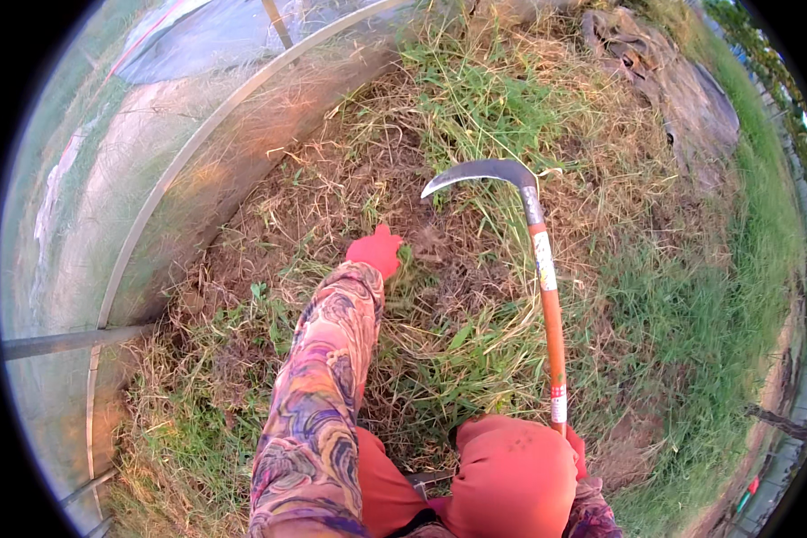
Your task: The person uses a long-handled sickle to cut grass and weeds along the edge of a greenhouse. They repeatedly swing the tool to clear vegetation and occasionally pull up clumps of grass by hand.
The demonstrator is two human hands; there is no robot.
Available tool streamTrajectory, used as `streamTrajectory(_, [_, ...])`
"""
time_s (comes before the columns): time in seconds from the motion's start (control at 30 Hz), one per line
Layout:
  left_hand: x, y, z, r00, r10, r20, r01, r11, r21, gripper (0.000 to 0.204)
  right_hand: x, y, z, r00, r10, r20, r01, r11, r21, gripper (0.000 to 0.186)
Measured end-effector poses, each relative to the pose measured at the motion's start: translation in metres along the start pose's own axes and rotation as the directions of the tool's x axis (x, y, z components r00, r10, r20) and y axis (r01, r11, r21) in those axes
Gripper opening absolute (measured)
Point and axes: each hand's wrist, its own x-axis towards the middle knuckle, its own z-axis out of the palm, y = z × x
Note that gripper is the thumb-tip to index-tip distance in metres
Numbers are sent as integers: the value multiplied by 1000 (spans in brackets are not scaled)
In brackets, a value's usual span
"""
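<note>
My left hand (374, 252), in a red glove below a patterned sleeve (318, 386), reaches down to weeds and dry straw at the middle of the ground. Its fingers are curled against a green tuft (406, 266); what they hold is hidden. My right hand (576, 451), mostly behind my red-clad knee (511, 475), grips the orange wooden handle (549, 332) of a sickle. The curved metal blade (484, 172) is raised at the upper middle, its tip toward the left, above and apart from my left hand.
A plastic greenhouse wall (108, 206) with a curved rail (179, 170) and a horizontal bar (72, 341) runs along the left. A crumpled dark sheet (663, 90) lies at upper right. Green grass (708, 341) covers the right side, with a dark stick (780, 421) near its edge.
</note>
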Motion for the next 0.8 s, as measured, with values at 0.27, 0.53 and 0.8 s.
streamTrajectory(0.27, [-62,30,10,946,257,198,-273,960,60,30,52,40,13,988,-65,139,120,893,-433,36])
streamTrajectory(0.53, [-169,43,22,790,352,503,-474,870,136,29,-59,29,0,999,28,-45,-30,999,-40,25])
streamTrajectory(0.8, [-228,49,-38,914,266,307,-349,900,260,26,-81,4,-10,995,-83,-48,88,991,101,21])
